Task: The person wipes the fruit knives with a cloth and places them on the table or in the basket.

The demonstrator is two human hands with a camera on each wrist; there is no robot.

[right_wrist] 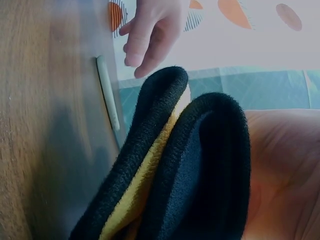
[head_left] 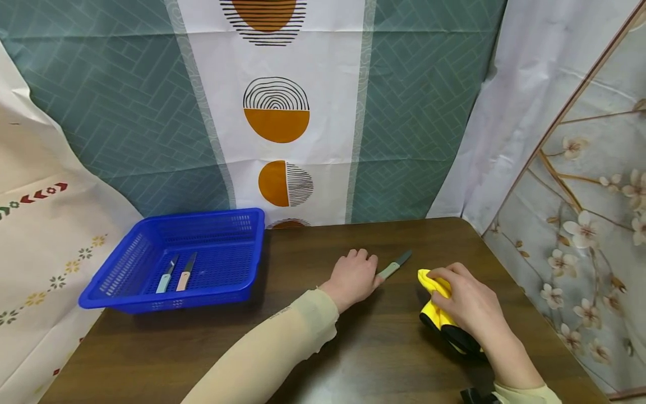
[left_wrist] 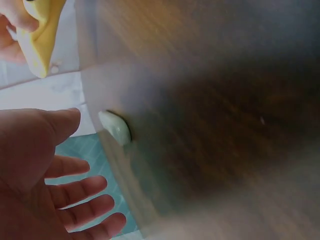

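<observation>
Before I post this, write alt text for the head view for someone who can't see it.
A person's right hand holds a yellow and black cloth at a brown table, with their left hand beside a green-handled knife. A blue basket at left holds a pale-blue-handled knife and a pink-handled knife; patterned fabric hangs behind.

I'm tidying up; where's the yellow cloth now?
In the head view, the yellow cloth is at right, held by the right hand, to the right of the green-handled knife.
</observation>
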